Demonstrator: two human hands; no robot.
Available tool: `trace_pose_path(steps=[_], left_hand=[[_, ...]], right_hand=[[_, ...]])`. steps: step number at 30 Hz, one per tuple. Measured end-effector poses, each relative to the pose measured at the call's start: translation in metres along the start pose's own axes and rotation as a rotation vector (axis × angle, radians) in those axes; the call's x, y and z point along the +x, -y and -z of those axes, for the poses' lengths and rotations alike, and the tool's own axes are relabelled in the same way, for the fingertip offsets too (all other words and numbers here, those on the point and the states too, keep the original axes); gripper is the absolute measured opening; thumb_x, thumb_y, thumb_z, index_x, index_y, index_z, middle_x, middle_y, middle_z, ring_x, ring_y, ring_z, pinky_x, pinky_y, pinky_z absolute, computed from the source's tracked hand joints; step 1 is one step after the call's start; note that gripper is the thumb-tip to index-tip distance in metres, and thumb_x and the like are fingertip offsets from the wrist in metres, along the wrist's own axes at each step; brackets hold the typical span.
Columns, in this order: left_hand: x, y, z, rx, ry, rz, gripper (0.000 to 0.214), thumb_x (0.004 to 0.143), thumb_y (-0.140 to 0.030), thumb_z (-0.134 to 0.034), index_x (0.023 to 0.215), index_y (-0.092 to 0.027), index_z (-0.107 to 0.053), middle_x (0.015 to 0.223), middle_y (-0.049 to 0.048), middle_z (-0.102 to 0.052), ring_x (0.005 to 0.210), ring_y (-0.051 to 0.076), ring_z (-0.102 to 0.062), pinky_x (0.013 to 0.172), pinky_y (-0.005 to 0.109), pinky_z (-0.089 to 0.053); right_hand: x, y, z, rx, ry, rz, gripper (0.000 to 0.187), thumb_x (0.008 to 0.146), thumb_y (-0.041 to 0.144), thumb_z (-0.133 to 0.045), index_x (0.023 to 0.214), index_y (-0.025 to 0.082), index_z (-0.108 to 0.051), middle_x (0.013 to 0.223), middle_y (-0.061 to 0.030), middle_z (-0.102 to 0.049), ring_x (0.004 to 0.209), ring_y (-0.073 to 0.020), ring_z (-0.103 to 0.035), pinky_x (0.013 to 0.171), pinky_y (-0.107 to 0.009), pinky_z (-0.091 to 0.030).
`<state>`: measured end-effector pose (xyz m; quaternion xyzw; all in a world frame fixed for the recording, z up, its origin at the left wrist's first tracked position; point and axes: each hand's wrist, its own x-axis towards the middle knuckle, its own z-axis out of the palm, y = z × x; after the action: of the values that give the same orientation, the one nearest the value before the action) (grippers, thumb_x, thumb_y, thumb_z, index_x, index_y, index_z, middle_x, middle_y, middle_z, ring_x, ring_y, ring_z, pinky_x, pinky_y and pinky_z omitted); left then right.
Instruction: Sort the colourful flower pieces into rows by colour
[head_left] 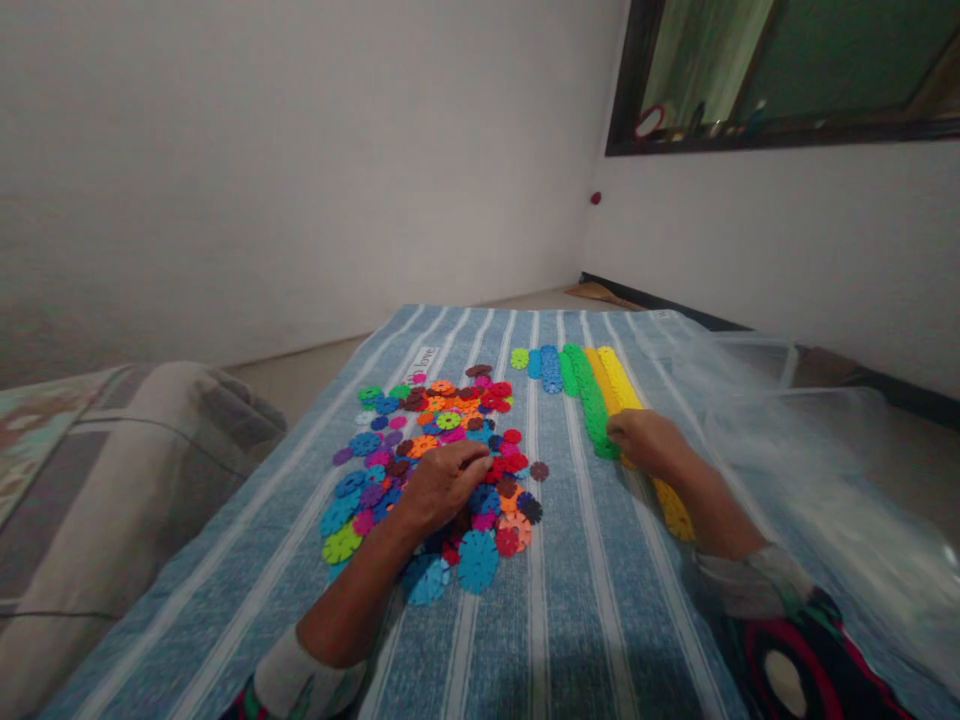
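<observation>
Notched plastic discs in many colours lie in a loose pile [450,420] on the cloth. My left hand [446,485] is over the middle of this pile, its fingers closed together close to some red discs [512,462]; anything between them is hidden. To the right, discs are laid overlapping in rows by colour: a yellow row [616,375], an orange row [598,372], a green row [589,400] and a blue row [551,370]. My right hand [646,440] is closed at the near end of the green and orange rows, on the yellow one. What its fingertips hold is hidden.
A blue-and-white striped cloth [570,620] covers the table. Clear plastic containers [802,425] stand along its right side. A lone lime-green disc [520,358] lies left of the blue rows. A fabric-covered seat [187,450] is at the left, with walls beyond.
</observation>
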<state>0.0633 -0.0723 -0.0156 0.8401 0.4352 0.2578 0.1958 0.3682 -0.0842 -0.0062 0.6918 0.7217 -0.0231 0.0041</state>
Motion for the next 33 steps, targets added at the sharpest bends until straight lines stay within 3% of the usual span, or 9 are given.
trace_pose_path(steps=[6, 11, 14, 18, 27, 33], left_hand=[[-0.002, 0.01, 0.01, 0.021, -0.047, 0.063, 0.029, 0.086, -0.036, -0.046, 0.078, -0.02, -0.069, 0.076, 0.0001, -0.07, 0.071, 0.015, -0.062, 0.068, 0.025, -0.045], [-0.006, 0.027, 0.028, 0.011, -0.146, 0.171, 0.031, 0.083, -0.037, -0.047, 0.085, -0.018, -0.071, 0.079, 0.001, -0.071, 0.073, 0.017, -0.064, 0.068, 0.026, -0.046], [-0.009, 0.042, 0.035, 0.023, -0.167, 0.222, 0.029, 0.081, -0.036, -0.048, 0.085, -0.018, -0.071, 0.077, 0.0001, -0.071, 0.072, 0.017, -0.064, 0.067, 0.026, -0.046], [-0.013, 0.055, 0.036, 0.101, -0.128, 0.258, 0.026, 0.081, -0.031, -0.047, 0.082, -0.019, -0.07, 0.075, 0.0001, -0.07, 0.071, 0.017, -0.063, 0.068, 0.027, -0.047], [-0.008, 0.046, 0.012, 0.326, 0.091, 0.084, 0.023, 0.083, -0.021, -0.051, 0.102, -0.019, -0.064, 0.112, 0.0092, -0.067, 0.108, 0.024, -0.059, 0.096, 0.037, -0.044], [-0.011, 0.046, 0.012, 0.418, 0.172, 0.22, 0.022, 0.089, -0.028, -0.047, 0.102, -0.02, -0.062, 0.117, 0.0103, -0.065, 0.113, 0.027, -0.056, 0.098, 0.044, -0.04]], right_hand=[[0.003, 0.001, -0.006, -0.021, 0.039, -0.007, 0.025, 0.089, 0.022, -0.048, 0.091, 0.021, -0.073, 0.095, -0.0081, -0.072, 0.089, -0.0203, -0.065, 0.062, -0.025, -0.034], [0.004, -0.003, -0.013, 0.01, -0.062, -0.049, 0.028, 0.09, 0.029, -0.05, 0.107, 0.022, -0.071, 0.108, -0.0096, -0.07, 0.1, -0.0231, -0.064, 0.072, -0.027, -0.041], [0.005, 0.001, -0.017, 0.052, -0.107, 0.016, 0.027, 0.091, 0.029, -0.049, 0.104, 0.022, -0.071, 0.107, -0.0082, -0.071, 0.098, -0.0225, -0.064, 0.074, -0.027, -0.043], [0.003, 0.018, -0.026, 0.124, -0.17, 0.161, 0.025, 0.091, 0.025, -0.05, 0.104, 0.022, -0.07, 0.105, -0.0074, -0.071, 0.095, -0.0212, -0.064, 0.075, -0.027, -0.042], [-0.007, 0.073, -0.061, 0.241, -0.183, 0.409, 0.027, 0.097, 0.029, -0.042, 0.087, 0.02, -0.066, 0.085, -0.005, -0.065, 0.079, -0.0176, -0.061, 0.069, -0.026, -0.04], [-0.007, 0.074, -0.083, 0.277, -0.282, 0.464, 0.027, 0.096, 0.027, -0.041, 0.084, 0.02, -0.065, 0.083, -0.0059, -0.062, 0.08, -0.0191, -0.057, 0.071, -0.029, -0.04]])
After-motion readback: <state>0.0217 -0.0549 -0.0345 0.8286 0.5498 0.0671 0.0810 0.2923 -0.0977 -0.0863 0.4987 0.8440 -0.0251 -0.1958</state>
